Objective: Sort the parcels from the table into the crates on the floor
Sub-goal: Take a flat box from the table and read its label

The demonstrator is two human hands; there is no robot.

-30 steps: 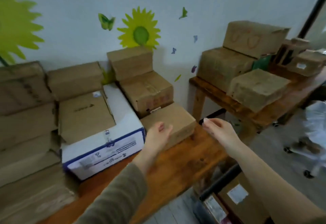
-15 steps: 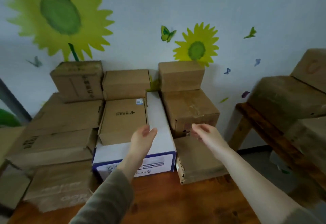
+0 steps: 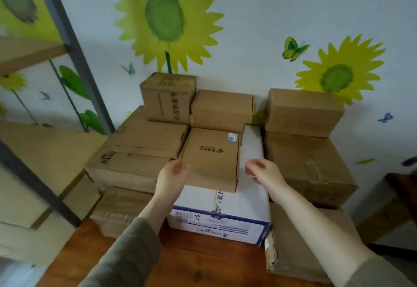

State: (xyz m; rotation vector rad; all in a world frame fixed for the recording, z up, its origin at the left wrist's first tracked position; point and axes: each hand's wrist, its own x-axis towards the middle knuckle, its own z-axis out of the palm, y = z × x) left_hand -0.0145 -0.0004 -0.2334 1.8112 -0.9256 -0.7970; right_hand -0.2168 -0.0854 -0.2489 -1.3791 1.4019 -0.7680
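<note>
**Crowded sorting corner, nothing lifted yet**

Your left hand (image 3: 172, 173) and right hand (image 3: 262, 169) flank the flat brown cardboard parcel with the small blue-and-white label (image 3: 212, 158). Both have loosely curved fingers and palms turned inward, and both hold nothing. The left sits at the parcel's near left edge; I cannot tell whether it touches. The right hovers just beside the right edge, over bare white lid. I judge that this inward pose suits a two-sided squeeze on a wide, thin carton that one hand would not span.

The parcel lies on top of the white cardboard box with the blue band (image 3: 225, 214) with nothing above it, so it is probably the easiest pick. To its right, the large taped brown carton (image 3: 309, 169) carries a smaller brown box (image 3: 302, 113). To its left, wide brown cartons (image 3: 140, 151) are stacked in layers. Lift straight up so you do not drag the neighbours.

Everything rests on the reddish-brown wooden table (image 3: 191, 262), set against a pale wall painted with yellow-green sunflowers (image 3: 164, 15) and butterflies. A grey metal shelf frame (image 3: 74, 61) stands at the left. The floor crates are out of view.
</note>
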